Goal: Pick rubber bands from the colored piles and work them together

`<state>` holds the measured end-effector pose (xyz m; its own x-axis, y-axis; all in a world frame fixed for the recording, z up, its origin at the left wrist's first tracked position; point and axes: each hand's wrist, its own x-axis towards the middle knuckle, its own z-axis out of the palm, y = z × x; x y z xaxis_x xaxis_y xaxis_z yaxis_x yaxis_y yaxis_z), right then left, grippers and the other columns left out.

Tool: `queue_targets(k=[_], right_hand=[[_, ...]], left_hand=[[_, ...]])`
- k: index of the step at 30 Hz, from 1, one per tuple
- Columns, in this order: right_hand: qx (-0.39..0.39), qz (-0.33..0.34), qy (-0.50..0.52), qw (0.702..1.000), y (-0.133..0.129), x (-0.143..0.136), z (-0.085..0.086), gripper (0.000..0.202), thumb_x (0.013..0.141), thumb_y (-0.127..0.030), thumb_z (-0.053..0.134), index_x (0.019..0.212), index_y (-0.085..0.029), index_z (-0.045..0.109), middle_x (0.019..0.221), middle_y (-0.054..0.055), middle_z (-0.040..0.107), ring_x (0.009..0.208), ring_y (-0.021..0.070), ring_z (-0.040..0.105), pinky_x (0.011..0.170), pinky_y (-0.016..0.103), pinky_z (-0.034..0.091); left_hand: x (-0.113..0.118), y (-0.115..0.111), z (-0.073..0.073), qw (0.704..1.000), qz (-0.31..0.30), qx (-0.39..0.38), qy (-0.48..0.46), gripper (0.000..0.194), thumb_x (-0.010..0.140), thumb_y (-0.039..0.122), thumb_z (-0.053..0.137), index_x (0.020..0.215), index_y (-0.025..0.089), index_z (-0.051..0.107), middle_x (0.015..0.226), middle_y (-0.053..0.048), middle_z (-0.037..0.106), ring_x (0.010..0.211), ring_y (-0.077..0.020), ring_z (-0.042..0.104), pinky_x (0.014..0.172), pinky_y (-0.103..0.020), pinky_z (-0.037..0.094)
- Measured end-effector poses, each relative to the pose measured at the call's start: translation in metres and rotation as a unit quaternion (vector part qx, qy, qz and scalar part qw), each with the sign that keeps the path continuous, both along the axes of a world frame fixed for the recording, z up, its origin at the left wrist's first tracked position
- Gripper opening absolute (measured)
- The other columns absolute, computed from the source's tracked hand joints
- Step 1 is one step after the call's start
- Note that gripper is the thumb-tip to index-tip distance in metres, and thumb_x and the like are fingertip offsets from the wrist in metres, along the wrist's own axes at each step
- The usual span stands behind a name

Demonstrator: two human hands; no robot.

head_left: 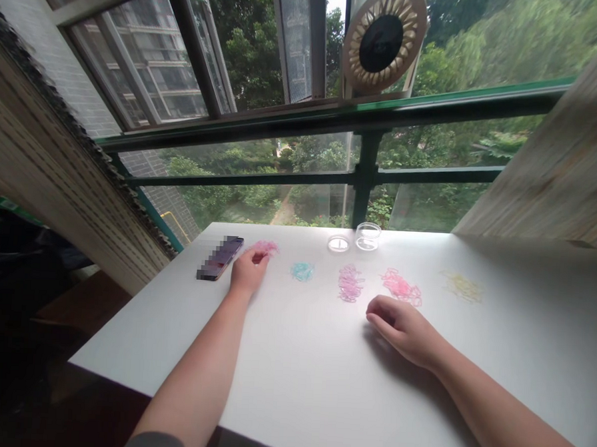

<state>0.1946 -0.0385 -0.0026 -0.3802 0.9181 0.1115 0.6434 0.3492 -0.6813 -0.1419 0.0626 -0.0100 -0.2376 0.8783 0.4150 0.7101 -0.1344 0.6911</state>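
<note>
Small piles of thin coloured loops, like little rubber bands, lie in a row on the white table. My left hand is at the far left pile, a magenta-pink one, with its fingers pinched at the near edge; whatever is between the fingertips is too small to make out. To its right are a blue pile, a purple pile, a pink pile and a pale yellow pile. My right hand hovers just in front of the pink pile, fingers curled towards the thumb; anything in them is hidden.
A phone lies left of my left hand. Behind the piles are a round clear container and a clear lid. The white table ends at a window with a green railing; a round fan stands above.
</note>
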Motion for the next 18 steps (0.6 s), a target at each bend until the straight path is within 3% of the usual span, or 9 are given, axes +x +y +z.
queue_targets(k=[10,18], right_hand=[[-0.002,0.005,-0.005,1.000,0.001,0.001,-0.001,0.016,0.086,-0.030,0.044,0.078,-0.020,0.054,0.069,0.001,0.059,0.062,0.0143,0.051,0.059,0.028,0.040],[0.015,0.014,0.026,0.999,0.001,-0.002,0.000,0.014,0.084,-0.028,0.046,0.077,-0.019,0.054,0.068,0.001,0.057,0.060,0.0135,0.049,0.056,0.027,0.039]], left_hand=[[0.030,-0.014,0.002,0.995,-0.092,-0.030,-0.025,0.023,0.077,0.029,0.056,0.090,0.017,0.071,0.087,-0.006,0.073,0.076,-0.0167,0.066,0.072,-0.027,0.052],[0.103,-0.053,0.015,0.966,-0.257,-0.001,-0.038,0.018,0.078,0.029,0.059,0.088,0.022,0.072,0.083,-0.004,0.070,0.072,-0.0148,0.062,0.063,-0.025,0.048]])
